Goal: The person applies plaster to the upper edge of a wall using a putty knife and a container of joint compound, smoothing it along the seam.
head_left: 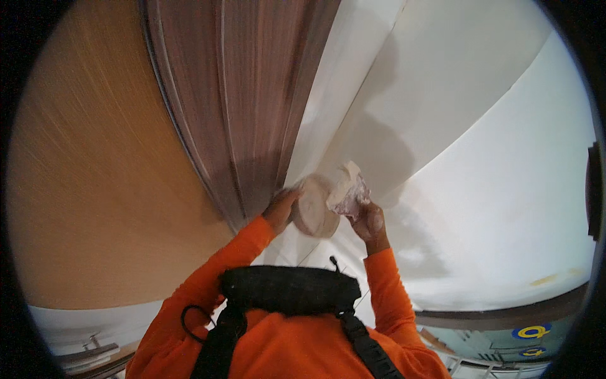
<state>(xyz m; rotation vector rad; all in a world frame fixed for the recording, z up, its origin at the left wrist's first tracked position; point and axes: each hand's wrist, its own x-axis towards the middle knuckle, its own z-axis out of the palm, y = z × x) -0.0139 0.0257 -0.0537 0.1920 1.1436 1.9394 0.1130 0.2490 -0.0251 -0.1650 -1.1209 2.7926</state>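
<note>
My left hand [282, 209] is closed on the near-left rim of a round beige bowl-like container [314, 207]. It is tilted, and its pale inside faces me, somewhat blurred. My right hand [371, 225] grips a crumpled cloth [350, 192], whitish with brownish-purple patches. The cloth is beside the container's right edge; I cannot tell whether they touch. Both hands are held in front of my chest, and the thumb of the right one shows on its near side.
A dark brown wood-grain door frame [252, 82] rises ahead, with a lighter brown door panel [107, 170] to the left. White walls [499, 183] stand ahead and right, one with a yellowish smear. A black strapped pouch [290, 289] hangs on my chest. Blue-and-yellow round shapes [531, 331] show at lower right.
</note>
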